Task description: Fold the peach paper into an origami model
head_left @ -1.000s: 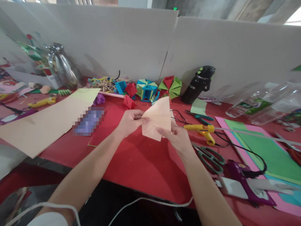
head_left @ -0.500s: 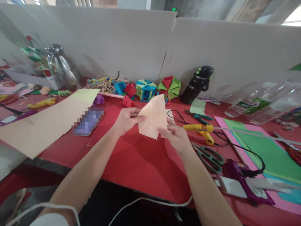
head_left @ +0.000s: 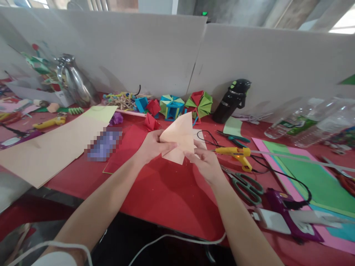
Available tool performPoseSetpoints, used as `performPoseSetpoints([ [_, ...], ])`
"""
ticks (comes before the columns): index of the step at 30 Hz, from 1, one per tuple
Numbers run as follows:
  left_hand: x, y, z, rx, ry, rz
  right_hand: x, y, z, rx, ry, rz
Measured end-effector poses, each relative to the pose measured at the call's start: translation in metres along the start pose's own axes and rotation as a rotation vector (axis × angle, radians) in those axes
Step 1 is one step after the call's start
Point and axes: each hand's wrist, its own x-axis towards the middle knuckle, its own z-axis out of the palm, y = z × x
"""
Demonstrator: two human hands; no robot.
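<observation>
A folded piece of cream-coloured paper [head_left: 179, 135] is held up over the red tabletop [head_left: 172, 199], with creases and flaps showing on its near side. My left hand [head_left: 153, 147] grips its left edge, the thumb lying across the lower flap. On the other side, my right hand [head_left: 205, 160] pinches the lower right edge between thumb and fingers. Some fingertips of both hands are hidden behind the paper. Just right of my right hand lies a yellow glue gun [head_left: 234, 152] with a small orange light on.
Green-handled scissors [head_left: 248, 186], pliers [head_left: 235, 138] and a purple power strip [head_left: 291, 214] lie on the right beside coloured sheets [head_left: 313, 173]. Behind stand folded paper models [head_left: 172, 107] and a black bottle [head_left: 231, 101]. Large cream sheets [head_left: 61, 142] and a steel jug [head_left: 76, 81] are left.
My left thumb has slid right and down across the paper, onto the lower flap. The paper and both hands have shifted slightly left in view.
</observation>
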Motion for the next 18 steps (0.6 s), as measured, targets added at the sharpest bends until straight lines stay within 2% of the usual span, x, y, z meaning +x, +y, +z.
performPoseSetpoints([
  [5, 0.002, -0.003, -0.002, 0.016, 0.072, 0.030, 0.000, -0.002, 0.003, 0.001, 0.008, -0.027],
  [9, -0.001, -0.002, -0.002, 0.107, 0.051, 0.061, -0.001, -0.001, 0.003, -0.009, 0.038, -0.043],
  [13, -0.006, 0.002, 0.005, 0.238, 0.031, 0.116, -0.001, 0.001, 0.003, -0.008, 0.127, -0.040],
  [15, -0.008, 0.005, 0.008, 0.229, -0.014, 0.118, 0.000, 0.000, 0.003, 0.033, 0.155, -0.023],
  [18, -0.008, 0.005, 0.011, 0.090, -0.045, 0.033, 0.001, -0.001, 0.003, 0.148, 0.182, 0.024],
])
